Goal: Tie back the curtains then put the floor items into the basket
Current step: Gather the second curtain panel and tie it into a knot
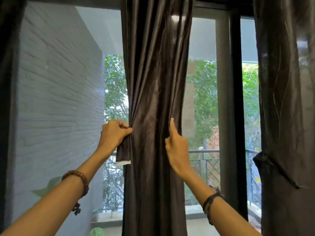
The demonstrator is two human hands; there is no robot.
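Note:
A dark, shiny curtain (153, 82) hangs bunched in the middle of the window. My left hand (114, 132) grips a dark fabric tie-back strap (123, 152) at the curtain's left edge; the strap's white end hangs below my fist. My right hand (175, 145) holds the curtain's right side, its fingers curled behind the folds and one finger pointing up along the cloth. A second dark curtain (286, 99) hangs at the right with a tie-back band (265, 160) around it. No basket or floor items are in view.
Behind the curtains is a window with a black frame post (237, 116). Outside are a white brick wall (56, 99), a balcony railing (204, 151) and green trees. A dark curtain edge (6, 99) fills the far left.

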